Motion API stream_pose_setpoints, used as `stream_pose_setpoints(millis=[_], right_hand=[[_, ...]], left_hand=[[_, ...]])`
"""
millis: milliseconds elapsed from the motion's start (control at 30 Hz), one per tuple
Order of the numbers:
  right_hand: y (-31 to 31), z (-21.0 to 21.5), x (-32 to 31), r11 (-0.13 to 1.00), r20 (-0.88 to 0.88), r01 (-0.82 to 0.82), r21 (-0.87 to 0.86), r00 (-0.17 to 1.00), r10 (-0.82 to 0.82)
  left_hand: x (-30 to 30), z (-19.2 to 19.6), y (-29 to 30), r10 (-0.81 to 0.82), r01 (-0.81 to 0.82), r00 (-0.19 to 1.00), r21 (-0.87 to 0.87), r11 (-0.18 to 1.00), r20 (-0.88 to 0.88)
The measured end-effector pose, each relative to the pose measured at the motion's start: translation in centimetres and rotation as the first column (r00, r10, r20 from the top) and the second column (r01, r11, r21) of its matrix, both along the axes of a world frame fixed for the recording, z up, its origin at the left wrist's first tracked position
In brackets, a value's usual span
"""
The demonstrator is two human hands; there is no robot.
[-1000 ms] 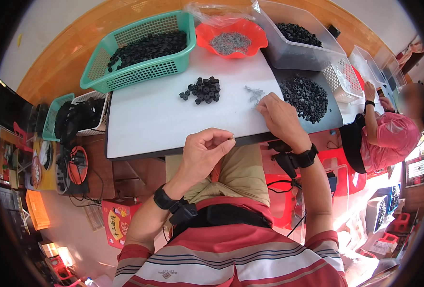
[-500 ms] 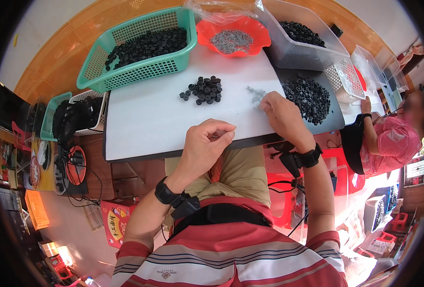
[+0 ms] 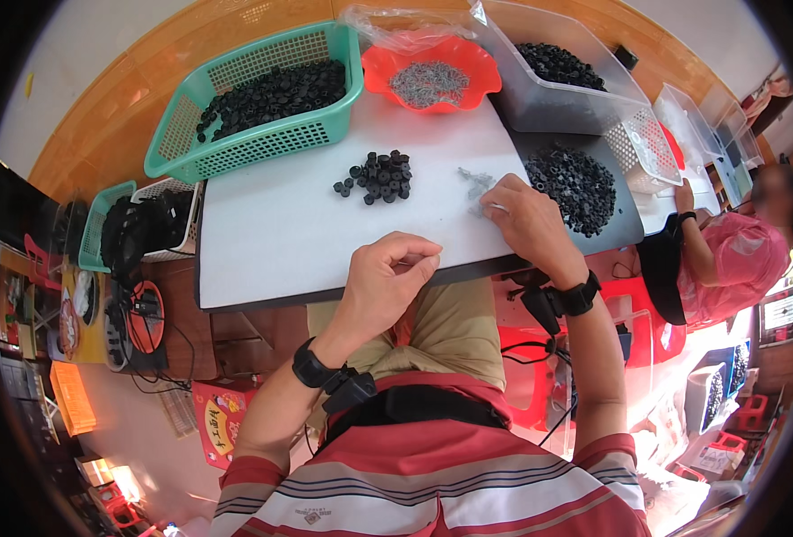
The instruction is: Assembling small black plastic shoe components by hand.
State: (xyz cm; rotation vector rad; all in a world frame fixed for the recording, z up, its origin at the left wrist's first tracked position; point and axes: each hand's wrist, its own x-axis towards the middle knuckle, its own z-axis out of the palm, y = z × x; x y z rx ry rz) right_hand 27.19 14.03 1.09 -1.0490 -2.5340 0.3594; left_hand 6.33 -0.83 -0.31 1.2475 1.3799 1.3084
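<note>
Where the white rectangular worktop (image 3: pixel 280 224) meets the person's lap, the left hand (image 3: pixel 387 282) sits at the near edge, fingers curled in and thumb pressed to the fingertips; whatever it pinches is too small to make out. Right hand (image 3: pixel 522 224) lies flat-ish on the worktop further right, fingertips down on a small scatter of pale grey screws (image 3: pixel 475 183); whether it has one gripped, cannot tell.

Small heap of black ring-shaped plastic parts (image 3: pixel 378 176) lies mid-worktop, well apart from the left hand, left of the screws. Larger spread of the same black parts (image 3: pixel 580 183) covers a grey tray just beyond the right hand.

Far edge, left to right: green plastic mesh basket (image 3: pixel 181 134) loaded with black parts; scalloped red plastic bowl (image 3: pixel 387 85) holding grey screws; clear plastic bin (image 3: pixel 548 107) with more black parts.

Black wristbands on both wrists. Red, white and black striped shirt, tan trousers.

Far right, a second person in a pink top (image 3: pixel 737 259) sits at an adjoining worktop, one hand up on its surface.

Left of the worktop, lower down, a white basket of dark items (image 3: pixel 141 233) beside a second green basket.
</note>
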Motion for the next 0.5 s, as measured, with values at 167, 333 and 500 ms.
stream_pose_setpoints(millis=[167,333,500], right_hand=[[-0.06,0.29,-0.16,0.999,0.066,-0.016,0.046,0.998,0.013],[0.33,0.09,0.03,0.996,0.044,-0.062,0.06,0.997,0.06],[0.54,0.1,-0.04,0.994,0.039,-0.09,0.06,0.995,0.087]], left_hand=[[-0.27,-0.33,0.25,-0.007,0.006,1.0,0.014,1.0,0.028],[-0.31,-0.37,0.54,-0.004,0.004,0.999,-0.002,1.0,0.044],[-0.26,-0.45,0.86,-0.01,0.01,0.999,-0.013,1.0,0.032]])
